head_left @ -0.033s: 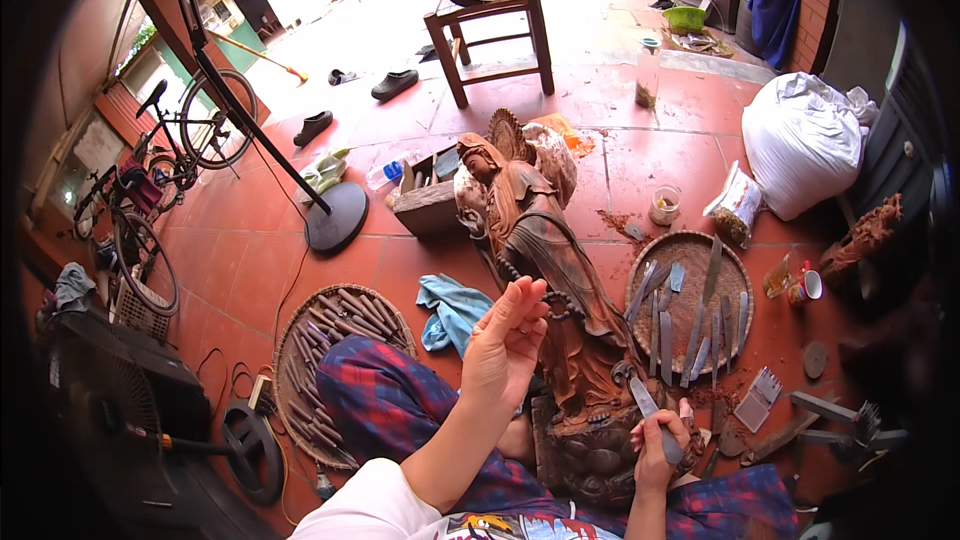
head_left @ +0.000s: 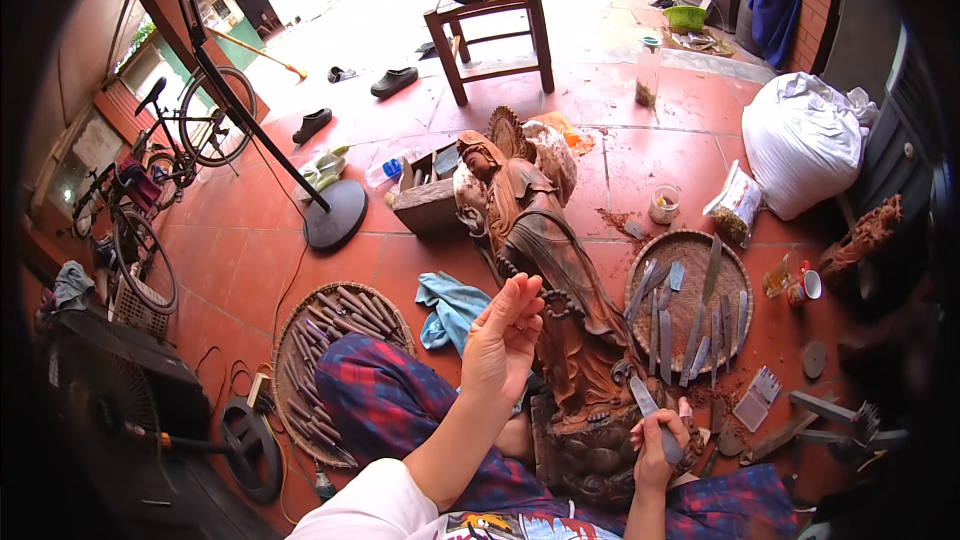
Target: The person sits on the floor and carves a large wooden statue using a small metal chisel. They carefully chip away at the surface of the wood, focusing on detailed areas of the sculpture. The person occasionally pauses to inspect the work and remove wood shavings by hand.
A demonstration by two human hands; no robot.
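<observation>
A: Status of the wooden statue (head_left: 545, 240)?

B: It lies on the red tile floor (head_left: 250, 240), head away from the person, base between the knees. Face, halo and robe folds look fully shaped — the lower base reads rougher, so I judge the main carving done and detail work near the foot left. Wood dust lies beside it.

A: Hands?

B: The right hand (head_left: 655, 445) is clenched round a chisel (head_left: 650, 410), blade up against the statue's lower part. The left hand (head_left: 505, 340) is raised over the figure, fingers loosely curled and holding nothing.

A: Containers?

B: The right woven tray (head_left: 640, 270) holds flat blades and gouges laid side by side. The left woven tray (head_left: 290, 340) — many dark-handled chisels. A wooden box (head_left: 425, 202) by the head; contents unclear. A small cup (head_left: 664, 203) and a red mug (head_left: 806, 285) on the tiles.
</observation>
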